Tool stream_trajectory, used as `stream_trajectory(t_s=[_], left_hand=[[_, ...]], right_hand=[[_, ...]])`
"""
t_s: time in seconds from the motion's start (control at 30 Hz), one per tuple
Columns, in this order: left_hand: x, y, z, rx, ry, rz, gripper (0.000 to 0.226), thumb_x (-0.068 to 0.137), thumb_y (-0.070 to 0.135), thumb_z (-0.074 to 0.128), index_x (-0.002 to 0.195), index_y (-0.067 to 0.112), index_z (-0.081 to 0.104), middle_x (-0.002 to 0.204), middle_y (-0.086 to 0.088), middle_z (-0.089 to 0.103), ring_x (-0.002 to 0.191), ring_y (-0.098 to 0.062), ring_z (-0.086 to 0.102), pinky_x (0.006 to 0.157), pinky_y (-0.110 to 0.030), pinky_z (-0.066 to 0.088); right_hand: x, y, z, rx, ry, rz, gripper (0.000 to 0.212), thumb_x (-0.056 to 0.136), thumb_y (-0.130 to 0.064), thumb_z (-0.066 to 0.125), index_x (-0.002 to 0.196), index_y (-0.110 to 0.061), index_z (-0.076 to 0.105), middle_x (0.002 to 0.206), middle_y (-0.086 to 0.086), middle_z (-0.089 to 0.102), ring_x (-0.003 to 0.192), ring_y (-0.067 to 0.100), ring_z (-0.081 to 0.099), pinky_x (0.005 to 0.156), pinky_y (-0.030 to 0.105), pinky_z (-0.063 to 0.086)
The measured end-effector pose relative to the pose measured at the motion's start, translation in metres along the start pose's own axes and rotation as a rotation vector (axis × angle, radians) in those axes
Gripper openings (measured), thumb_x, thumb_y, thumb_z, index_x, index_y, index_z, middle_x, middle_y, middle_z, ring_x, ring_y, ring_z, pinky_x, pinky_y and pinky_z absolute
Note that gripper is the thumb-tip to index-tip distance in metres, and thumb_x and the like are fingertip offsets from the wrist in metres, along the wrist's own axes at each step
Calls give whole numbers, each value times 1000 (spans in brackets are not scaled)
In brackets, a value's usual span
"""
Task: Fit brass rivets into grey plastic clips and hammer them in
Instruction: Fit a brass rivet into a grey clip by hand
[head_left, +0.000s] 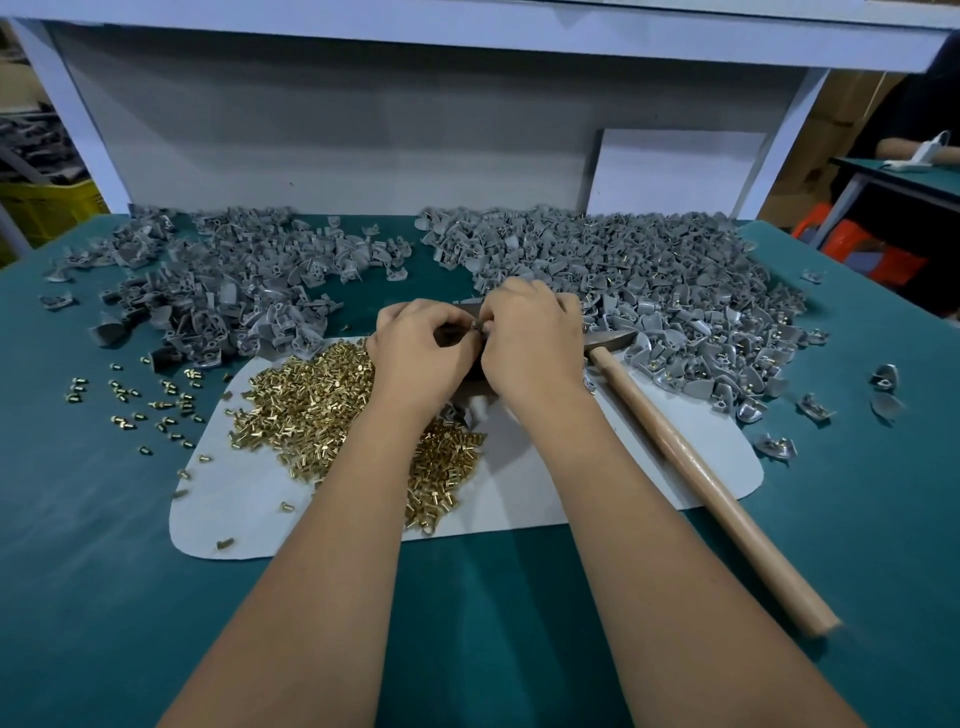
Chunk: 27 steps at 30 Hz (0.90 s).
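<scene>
- Brass rivets (311, 405), small and shiny, lie in a heap on a pale grey mat with rounded corners (545, 499), which lies on the teal worktop (78, 519).
- More loose rivets (156, 400) are scattered on the worktop left of the mat.
- Grey plastic clips make 2 piles behind the mat: the left pile (218, 291) shows no brass, the right pile (665, 280) shows brass points among the pieces.
- Left hand (415, 353) and right hand (530, 338) meet above the far edge of the mat, fingers curled; each grip pinches on a small grey piece (477, 326) between them, mostly hidden.
- Whether a rivet is in this piece, I cannot tell.
- Hammer with a wooden handle (701, 467) lies just right of the right forearm, its metal head near the right pile.
</scene>
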<state>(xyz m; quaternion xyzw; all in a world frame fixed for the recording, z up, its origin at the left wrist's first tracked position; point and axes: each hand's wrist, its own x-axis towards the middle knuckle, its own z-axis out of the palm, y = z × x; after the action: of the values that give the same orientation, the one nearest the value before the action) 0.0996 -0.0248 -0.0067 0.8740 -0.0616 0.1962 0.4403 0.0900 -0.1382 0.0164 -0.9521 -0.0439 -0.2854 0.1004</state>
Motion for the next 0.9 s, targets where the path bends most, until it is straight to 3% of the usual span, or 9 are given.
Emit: stream_trajectory(t_s=[0.2,0.3,0.4,0.73,0.9], left_hand=[[-1,2,0,-25,-15,-16,7,85,29,66,84,36,64,99,15,58,118,-21,39,105,-45,33],[-2,3,-1,-31,-22,-18,9,86,30,66,82,38,63,100,15,59,118,-21,38,105,-44,32],[-2,3,-2,-44,-24,-22,11,86,30,66,81,39,63,105,12,63,119,-21,38,106,-44,32],[0,2,-1,-40,-25,-17,14,85,32,66,78,42,60,99,16,59,119,-21,39,106,-46,32],[0,1,0,-41,-24,-17,12,85,32,66,79,41,61,99,16,57,119,-21,39,105,-45,32]], right_hand=[[-11,6,8,283,-5,125,11,92,-20,56,92,-25,65,102,-10,59,105,16,49,90,36,29],[-16,9,8,537,14,236,20,90,-18,55,101,-28,68,105,-10,66,107,15,54,99,37,38],[-16,8,2,812,25,404,24,91,-15,52,103,-25,69,101,-12,67,102,12,58,95,39,47],[-11,8,6,687,9,317,7,85,-21,66,84,-26,71,84,-20,51,100,16,57,98,45,41],[-10,9,5,666,8,296,17,84,-22,68,75,-35,62,84,-18,52,101,16,56,98,45,40]])
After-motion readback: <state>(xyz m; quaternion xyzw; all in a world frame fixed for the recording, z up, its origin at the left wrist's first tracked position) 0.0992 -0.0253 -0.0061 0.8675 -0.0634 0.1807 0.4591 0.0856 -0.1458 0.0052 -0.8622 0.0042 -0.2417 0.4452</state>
